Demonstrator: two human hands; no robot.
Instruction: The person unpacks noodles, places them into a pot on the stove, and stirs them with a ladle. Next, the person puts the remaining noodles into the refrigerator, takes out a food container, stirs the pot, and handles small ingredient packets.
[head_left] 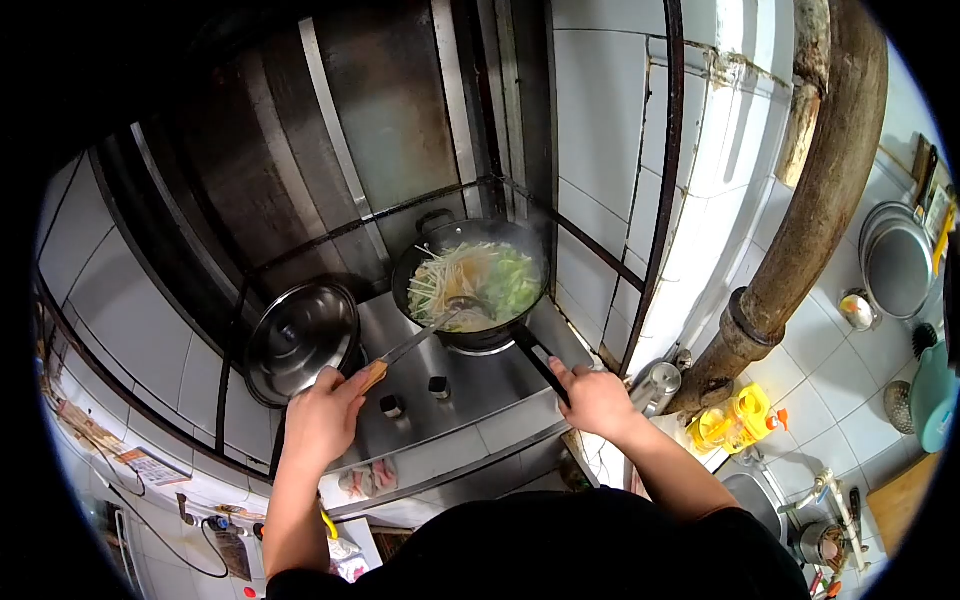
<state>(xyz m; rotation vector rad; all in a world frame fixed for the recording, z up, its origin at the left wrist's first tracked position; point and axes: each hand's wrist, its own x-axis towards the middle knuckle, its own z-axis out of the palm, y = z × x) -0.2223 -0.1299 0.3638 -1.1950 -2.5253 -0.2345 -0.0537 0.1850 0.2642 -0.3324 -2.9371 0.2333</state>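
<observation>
A black wok (403, 255) sits on the stove's right burner. In it are thin white strands, which look like enoki mushrooms (448, 275), and green leafy pieces (513, 280). My left hand (325, 415) is closed around the wooden handle of a metal spatula (410, 343). Its head rests among the food, partly sunk, so its full shape is hidden. On the wok's long black handle (540, 365), near the end, my right hand (597, 403) has its fingers wrapped. Light steam hangs over the wok's right side.
A shiny metal lid (300, 342) lies at the stove's left. Two black knobs (439, 386) stand on the steel stovetop (480, 400). A dark metal frame (590, 238) encloses the stove. To the right are a thick pipe (815, 210), a yellow container (748, 418) and a sink (752, 492).
</observation>
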